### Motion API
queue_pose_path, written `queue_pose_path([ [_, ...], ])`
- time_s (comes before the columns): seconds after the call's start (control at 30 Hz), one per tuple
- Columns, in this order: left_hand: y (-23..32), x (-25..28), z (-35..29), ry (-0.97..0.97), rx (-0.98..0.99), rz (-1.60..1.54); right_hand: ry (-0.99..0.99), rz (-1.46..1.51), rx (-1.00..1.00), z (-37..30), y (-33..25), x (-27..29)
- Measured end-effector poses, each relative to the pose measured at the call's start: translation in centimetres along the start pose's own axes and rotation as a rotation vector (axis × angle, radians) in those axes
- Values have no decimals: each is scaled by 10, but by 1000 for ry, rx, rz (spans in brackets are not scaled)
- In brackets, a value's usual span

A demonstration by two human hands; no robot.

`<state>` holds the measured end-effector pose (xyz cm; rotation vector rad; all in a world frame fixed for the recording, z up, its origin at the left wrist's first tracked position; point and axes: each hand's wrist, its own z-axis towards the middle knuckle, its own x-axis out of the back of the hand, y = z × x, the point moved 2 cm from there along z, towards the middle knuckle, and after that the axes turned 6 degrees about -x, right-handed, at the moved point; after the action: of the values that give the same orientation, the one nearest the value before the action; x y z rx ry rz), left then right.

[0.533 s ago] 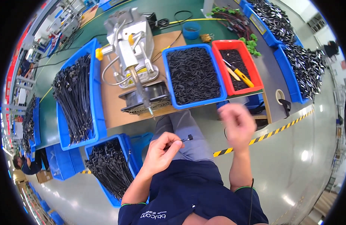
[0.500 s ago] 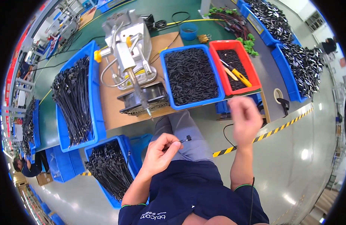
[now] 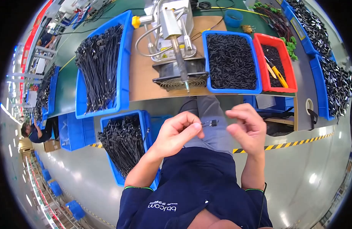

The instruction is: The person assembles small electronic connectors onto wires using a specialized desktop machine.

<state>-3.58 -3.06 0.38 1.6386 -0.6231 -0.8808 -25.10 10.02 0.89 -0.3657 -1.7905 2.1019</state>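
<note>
Pinched between the thumb and index finger of my left hand (image 3: pixel 180 133) is a thin black cable. Its small black connector (image 3: pixel 213 123) sticks out to the right, above my lap. Just right of that connector, my right hand (image 3: pixel 247 129) is raised with thumb and fingers apart; I see nothing between them. Ahead of my hands, a heat-gun-like nozzle (image 3: pixel 180 57) on a metal stand points down past a black fan (image 3: pixel 180 74) at the bench edge.
A blue bin (image 3: pixel 125 65) of black cables stands left on the bench, another blue bin (image 3: pixel 145 126) below it. Right of the fan are a blue tray (image 3: pixel 233 91) of small black pieces and a red tray (image 3: pixel 294 72) with a yellow-handled tool (image 3: pixel 279 76). A tape roll (image 3: pixel 309 105) lies farther right.
My right hand has come down and left toward the connector, its fingers now apart. My left hand still pinches the cable. The whole view has shifted, moving the bench up and right.
</note>
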Motion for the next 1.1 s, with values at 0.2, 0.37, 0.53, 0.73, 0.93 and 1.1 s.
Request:
queue_pose_path([
  [0.2,1,4,-2,-16,75,-143,-93,-1,72,4,19,-33],
  [0.37,6,7,-1,146,-340,490,15,26,-46,-2,27,-47],
  [0.53,9,7,0,171,-453,654,41,64,-67,-3,34,-59],
  [0.73,9,6,1,218,-431,630,66,125,-73,-4,34,-66],
  [0.93,2,3,3,222,-229,471,80,129,-64,-4,36,-66],
  [1.1,-16,3,9,242,-123,232,77,130,-75,-3,40,-64],
])
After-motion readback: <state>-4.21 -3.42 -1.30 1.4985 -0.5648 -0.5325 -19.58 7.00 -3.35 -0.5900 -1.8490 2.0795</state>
